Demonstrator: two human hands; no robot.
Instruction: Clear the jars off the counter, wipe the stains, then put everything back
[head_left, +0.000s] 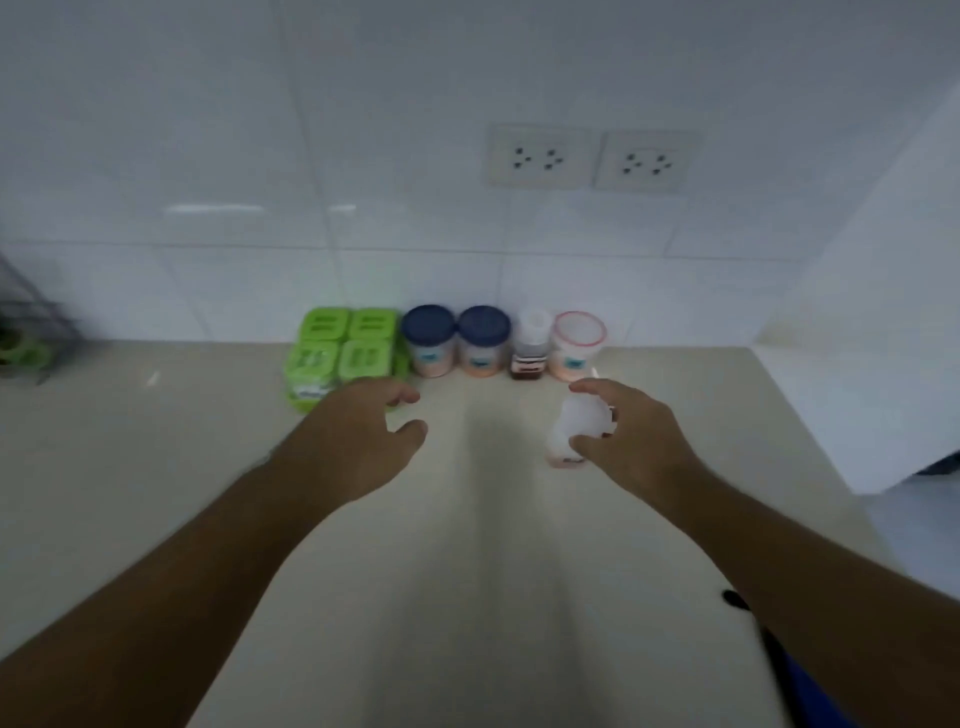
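A row of containers stands against the tiled wall: a green four-lid box set (343, 356), two blue-lidded jars (429, 340) (483, 341), a small white-capped bottle (531, 344) and a jar with a pink-rimmed lid (576, 346). My right hand (631, 441) grips a small white-capped jar (579, 423) just in front of the row, a little above the beige counter (467, 519). My left hand (366, 431) hovers beside the green set with its fingers curled apart and nothing in it. The picture is blurred by motion.
Two wall sockets (589, 158) sit above the row. A wire rack with something green (26, 338) is at the far left edge. A white side wall (857, 338) bounds the counter on the right. A dark object (735, 600) lies near the counter's front right edge.
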